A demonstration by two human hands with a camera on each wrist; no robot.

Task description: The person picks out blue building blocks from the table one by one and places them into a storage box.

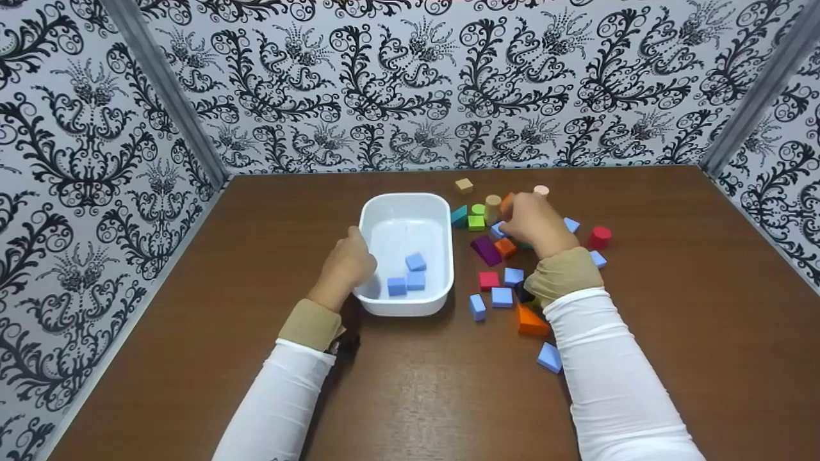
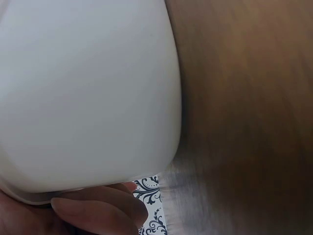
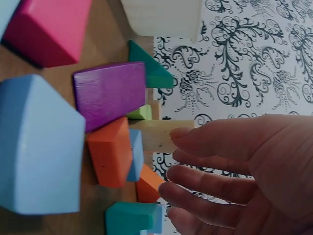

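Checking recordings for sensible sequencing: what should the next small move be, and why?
Probably the right hand should pinch the blue block by the wooden cylinder: that hand looks empty, the white tub holds only blue blocks, and the left hand grips the tub.

My right wrist feed shows the right hand [image 3: 234, 178], fingers loosely extended, near a wooden block [image 3: 156, 137] and a purple block [image 3: 111, 93].

White sleeves [image 1: 275, 403]; tan cuffs [image 1: 310, 324]
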